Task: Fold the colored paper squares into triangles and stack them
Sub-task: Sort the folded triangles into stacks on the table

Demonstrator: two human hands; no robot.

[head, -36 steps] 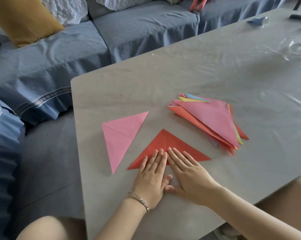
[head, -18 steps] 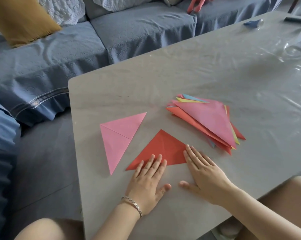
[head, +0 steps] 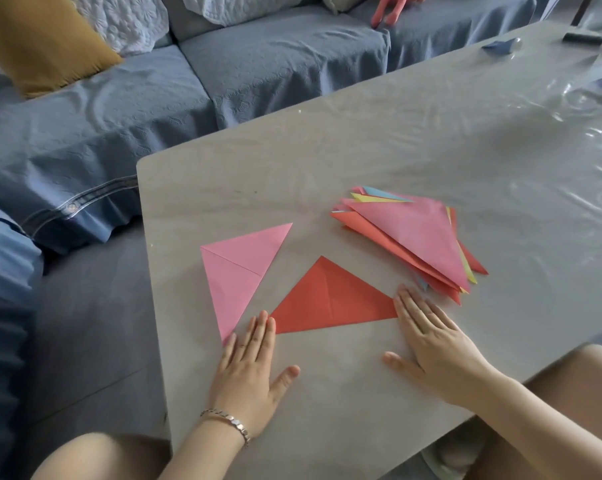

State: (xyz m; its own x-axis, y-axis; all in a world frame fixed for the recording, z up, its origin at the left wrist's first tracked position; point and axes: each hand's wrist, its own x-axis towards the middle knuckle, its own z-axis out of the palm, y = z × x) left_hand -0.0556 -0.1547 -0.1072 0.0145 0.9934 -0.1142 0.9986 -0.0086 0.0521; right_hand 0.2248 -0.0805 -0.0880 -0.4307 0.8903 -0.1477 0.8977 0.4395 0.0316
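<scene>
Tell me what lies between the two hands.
In the head view, the red triangle lies between the fingertips of the left hand and right hand; nearer the palms, bare table.

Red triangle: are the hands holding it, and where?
Nothing is gripped: left hand and right hand lie flat, fingertips at near corners of the red triangle.

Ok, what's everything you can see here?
red paper triangle: one, red, on the table between the hands
pink paper triangle: one, pink, left of the red one
stack of folded triangles: one, pink on top with red, yellow and blue beneath, right of the red one
table: one, grey under clear plastic, by the sofa
small blue object: one, blue, table's far end
sofa: one, blue-grey, behind the table
cushion: one, mustard, sofa's left end
bracelet: one, silver, left wrist
left hand: one, flat on the table, fingertips at the red triangle's left corner
right hand: one, flat, fingertips at its right corner
</scene>
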